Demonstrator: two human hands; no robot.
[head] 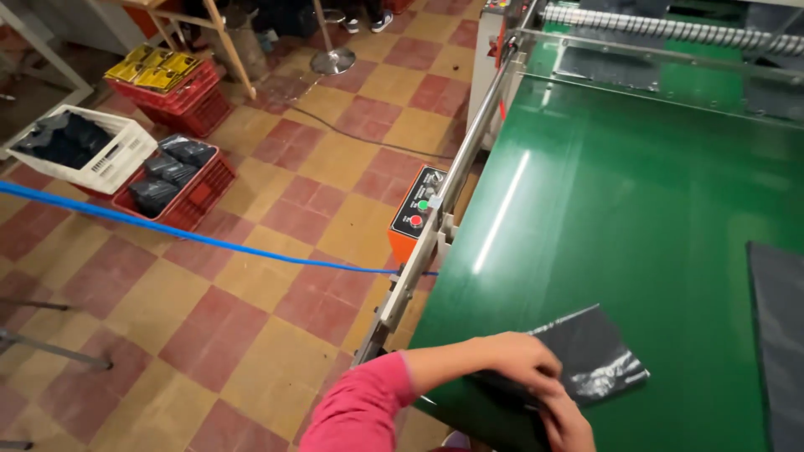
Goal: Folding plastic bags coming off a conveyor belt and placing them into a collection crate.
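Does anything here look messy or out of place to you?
A blue hose stretches across the open floor to the machine's edge. The black bag under both hands, left hand and right hand, lies askew on the green belt. Nothing looks spilled or broken.

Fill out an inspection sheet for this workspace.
Surface: green conveyor belt, glossy with a light streak.
Job's things: black plastic bag lying flat near the belt's edge.
Clutter: second dark sheet at the right edge.
Hands: left hand and right hand both rest on the bag.
Cables: blue hose crossing the floor; dark cable beyond.
Surroundings: checked tile floor, red crates, white crate, orange control box.
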